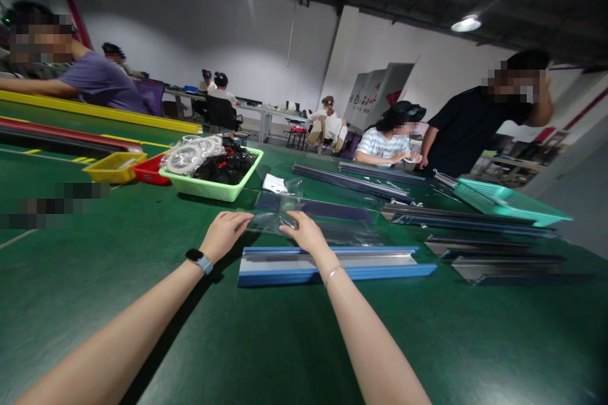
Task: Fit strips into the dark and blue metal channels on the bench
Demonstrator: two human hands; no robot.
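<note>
A long, thin clear plastic bag (337,235) stretches across the table behind a blue channel-shaped profile (280,276) with a pale inner face. My left hand (225,235), wearing a watch, pinches the bag's left end. Farther right, my right hand (308,232) has its thumb and fingers closed on the same film, with the wrist above the profile. Dark flat strips (332,211) lie just beyond the bag, partly under clear film.
A light green basket (213,190) holds dark parts and bagged white rings, beside red (151,171) and yellow trays (114,168). Several dark profiles (456,218) and teal baskets (513,199) lie at right. Co-workers sit or stand around the green table (142,228).
</note>
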